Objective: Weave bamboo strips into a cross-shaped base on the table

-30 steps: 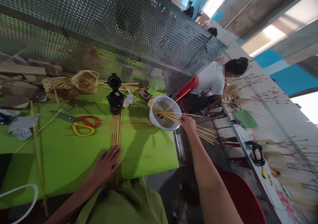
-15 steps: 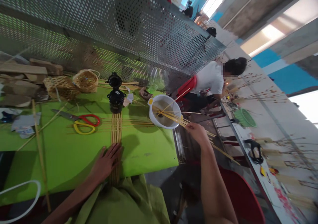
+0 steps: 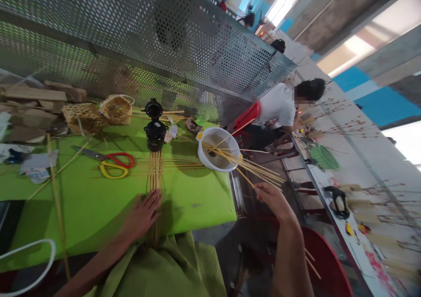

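My left hand (image 3: 142,214) lies flat with fingers spread on a bundle of upright bamboo strips (image 3: 154,178) crossed by thin horizontal strips on the green table cover (image 3: 92,200). My right hand (image 3: 272,200) is off the table's right edge, fingers closed on a single thin bamboo stick (image 3: 246,177) that runs from the white bowl (image 3: 217,148) down past my arm. Several more sticks rest in that bowl and stick out to the right. A black jar (image 3: 155,134) with its lid flipped up stands on the far end of the upright strips.
Red and yellow scissors (image 3: 113,164) lie left of the strips. Two small woven baskets (image 3: 98,112) and wood pieces sit at the back left, before a perforated metal panel (image 3: 164,42). A person in a white shirt (image 3: 279,106) works beyond. A red chair (image 3: 324,262) is at the lower right.
My right hand has drawn one stick out of the bowl, moving down and to the right, away from the table. My left hand has stayed pressed on the strips.
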`<state>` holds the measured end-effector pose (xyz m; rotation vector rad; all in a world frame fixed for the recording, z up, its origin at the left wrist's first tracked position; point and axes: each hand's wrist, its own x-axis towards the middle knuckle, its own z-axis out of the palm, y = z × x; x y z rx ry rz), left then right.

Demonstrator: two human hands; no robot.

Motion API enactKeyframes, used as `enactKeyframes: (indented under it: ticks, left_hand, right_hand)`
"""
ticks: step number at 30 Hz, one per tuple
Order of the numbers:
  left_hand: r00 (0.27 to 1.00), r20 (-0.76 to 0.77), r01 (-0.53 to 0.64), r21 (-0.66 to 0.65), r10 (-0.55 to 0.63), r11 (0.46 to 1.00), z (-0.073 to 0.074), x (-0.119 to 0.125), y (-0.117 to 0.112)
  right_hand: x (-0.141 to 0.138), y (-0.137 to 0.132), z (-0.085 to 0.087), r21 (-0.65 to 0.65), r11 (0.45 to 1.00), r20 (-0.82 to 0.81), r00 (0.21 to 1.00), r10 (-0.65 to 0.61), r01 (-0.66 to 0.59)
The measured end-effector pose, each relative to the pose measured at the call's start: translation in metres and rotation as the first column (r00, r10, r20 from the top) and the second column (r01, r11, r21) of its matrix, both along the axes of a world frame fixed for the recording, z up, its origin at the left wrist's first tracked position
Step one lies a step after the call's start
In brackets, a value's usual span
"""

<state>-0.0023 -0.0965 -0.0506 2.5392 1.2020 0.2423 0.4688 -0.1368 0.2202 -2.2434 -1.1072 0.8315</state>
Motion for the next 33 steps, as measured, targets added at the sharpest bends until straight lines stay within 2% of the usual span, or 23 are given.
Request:
enactKeyframes:
  ticks: [3,5,7,9,11,13,15,17,25,33]
  left_hand:
    - [0.996,0.077,-0.043,-0.023,0.044,0.999,0.021,0.014,0.006]
    - [0.976,0.189,-0.09,-0.111,0.11,0.99,0.049,0.029,0.012]
    - [0.917,0.356,-0.082,-0.272,0.18,0.959,0.084,0.048,0.017]
    - [0.798,0.532,0.017,-0.489,0.283,0.872,0.12,0.067,0.021]
    - [0.642,0.612,0.145,-0.688,0.462,0.711,0.149,0.082,0.024]
    - [0.498,0.604,0.239,-0.785,0.622,0.571,0.167,0.09,0.027]
    - [0.391,0.563,0.259,-0.826,0.728,0.501,0.175,0.09,0.029]
    - [0.336,0.524,0.229,-0.851,0.782,0.472,0.177,0.086,0.03]
    - [0.27,0.459,0.186,-0.887,0.846,0.422,0.178,0.075,0.032]
    - [0.227,0.422,0.19,-0.903,0.878,0.385,0.187,0.071,0.034]
  right_hand:
    - [-0.034,-0.011,-0.001,0.059,0.998,-0.168,0.986,-0.02,0.031]
    - [-0.063,-0.013,-0.01,0.096,0.995,-0.319,0.948,-0.005,0.037]
    - [-0.096,-0.01,-0.022,0.108,0.994,-0.458,0.889,0.027,0.025]
    - [-0.128,-0.004,-0.033,0.11,0.994,-0.553,0.831,0.068,-0.009]
    - [-0.156,0.004,-0.041,0.101,0.992,-0.618,0.776,0.126,-0.081]
    - [-0.176,0.01,-0.046,0.093,0.984,-0.658,0.732,0.176,-0.153]
    - [-0.189,0.015,-0.049,0.093,0.978,-0.668,0.716,0.2,-0.187]
    - [-0.195,0.018,-0.052,0.102,0.974,-0.654,0.724,0.218,-0.201]
    - [-0.202,0.022,-0.06,0.191,0.961,-0.462,0.846,0.266,-0.198]
    - [-0.21,0.023,-0.057,0.224,0.963,-0.456,0.857,0.241,-0.151]
